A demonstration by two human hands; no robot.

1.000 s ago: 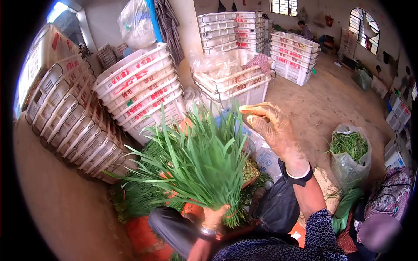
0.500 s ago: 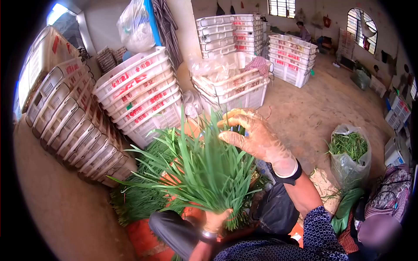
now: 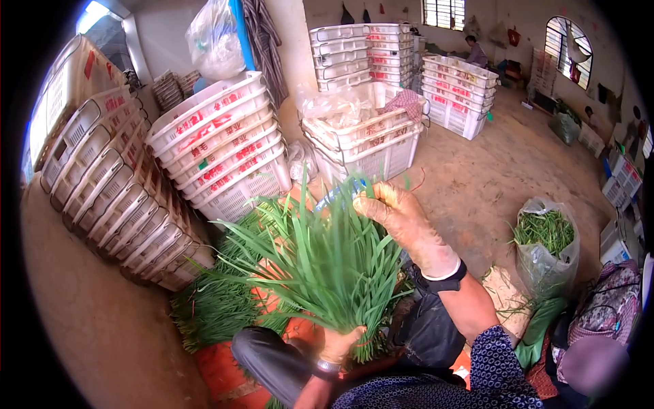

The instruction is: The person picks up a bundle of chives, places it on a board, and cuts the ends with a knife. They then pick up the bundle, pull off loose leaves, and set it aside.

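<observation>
A thick bunch of garlic chives [image 3: 334, 266] fans upward in front of me, its long flat leaves spreading to the left and top. My left hand [image 3: 342, 344], gloved and with a watch at the wrist, is closed round the lower stems. At the upper right of the bunch, my gloved right hand [image 3: 403, 221] has its thumb and fingers pinched together on leaf tips, partly blurred. Just behind those tips shows a blue strip [image 3: 338, 195]. More cut chives [image 3: 214, 310] lie in a heap on the ground at left, beside my bent knee.
Stacked white plastic crates [image 3: 225, 146] stand at left, with another crate stack [image 3: 460, 95] farther back. A crate with plastic bags [image 3: 368, 136] is ahead. At right sit a clear bag of green trimmings [image 3: 548, 238] and a patterned backpack [image 3: 603, 307]. A person [image 3: 476, 53] is in the background.
My right hand's fingers have gone from spread apart to pinched at the leaf tips, and the hand sits slightly lower. More of the blue strip shows. My left hand keeps its grip.
</observation>
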